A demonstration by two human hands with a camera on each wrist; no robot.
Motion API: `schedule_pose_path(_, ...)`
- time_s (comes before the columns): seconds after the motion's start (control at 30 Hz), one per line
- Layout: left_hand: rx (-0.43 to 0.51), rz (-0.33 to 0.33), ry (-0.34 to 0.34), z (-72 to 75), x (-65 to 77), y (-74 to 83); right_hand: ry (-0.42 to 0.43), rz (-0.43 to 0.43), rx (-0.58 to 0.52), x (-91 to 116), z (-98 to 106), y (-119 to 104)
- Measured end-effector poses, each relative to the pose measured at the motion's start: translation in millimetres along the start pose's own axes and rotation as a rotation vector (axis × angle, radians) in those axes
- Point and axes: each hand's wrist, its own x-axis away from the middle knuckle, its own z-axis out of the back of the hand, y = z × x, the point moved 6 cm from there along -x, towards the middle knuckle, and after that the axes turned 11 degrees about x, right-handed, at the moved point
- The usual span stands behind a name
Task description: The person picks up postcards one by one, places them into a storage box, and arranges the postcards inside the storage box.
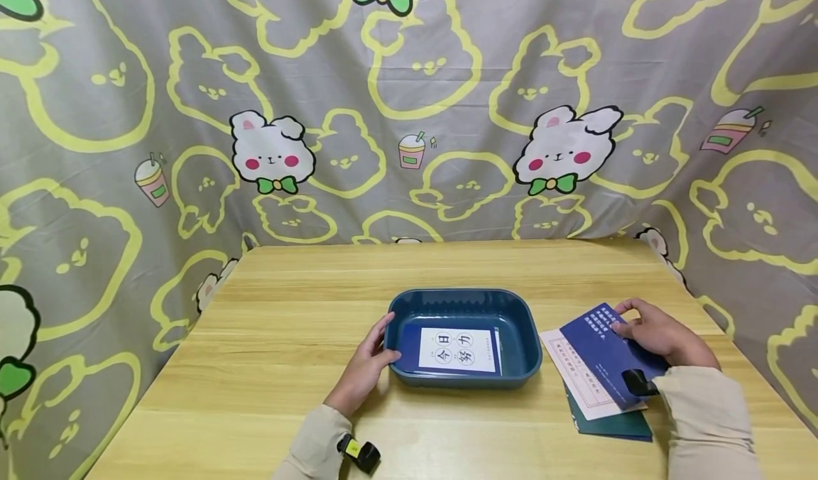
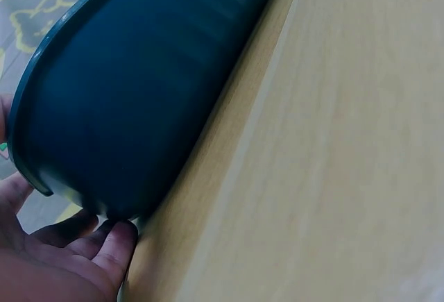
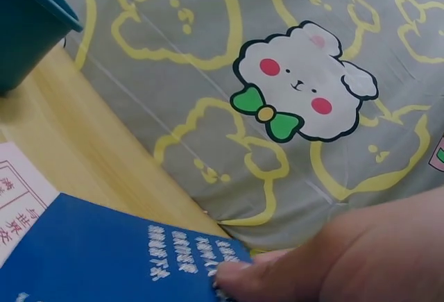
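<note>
A dark blue plastic tub (image 1: 527, 363) stands on the wooden table. My left hand (image 1: 366, 366) grips its left end, thumb at the rim and fingers against the outer wall; the left wrist view shows the fingertips (image 2: 121, 236) low on the tub wall (image 2: 132, 87). Inside lies a blue card with a white panel of large characters (image 1: 447, 351). To the right, my right hand (image 1: 652, 331) pinches the corner of a blue card with white writing (image 1: 597, 345), thumb (image 3: 236, 278) on top. Under that card are a pale pink card with red print (image 1: 571, 373) and a dark green card (image 1: 607, 424).
The wooden table (image 1: 287, 309) ends at a grey curtain (image 1: 447, 182) printed with rabbits and yellow outlines, which hangs behind and on both sides. Each wrist wears a black strap; the left one (image 1: 359, 453) carries a yellow label.
</note>
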Motion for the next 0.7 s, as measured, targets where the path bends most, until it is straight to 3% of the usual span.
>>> schedule_pose_path(0.2, 0.000, -0.001, 0.001, -0.3, 0.6, 0.6, 0.039, 0.022, -0.063, 3, 1, -5)
schedule_pose_path(0.3, 0.002, -0.003, 0.002, -0.3, 0.6, 0.8, 0.081, 0.038, -0.029, 3, 3, -6)
schedule_pose_path(0.43, -0.002, -0.006, 0.005, -0.3, 0.8, 1.2, 0.160, -0.005, 0.047, 1, 8, -5)
schedule_pose_path(0.53, -0.006, -0.006, 0.004, -0.4, 1.3, 1.7, 0.186, -0.066, 0.068, -1, 10, -4)
schedule_pose_path(0.7, -0.008, -0.001, 0.003, -0.7, 1.8, 1.9, 0.217, -0.068, 0.087, -1, 12, -9)
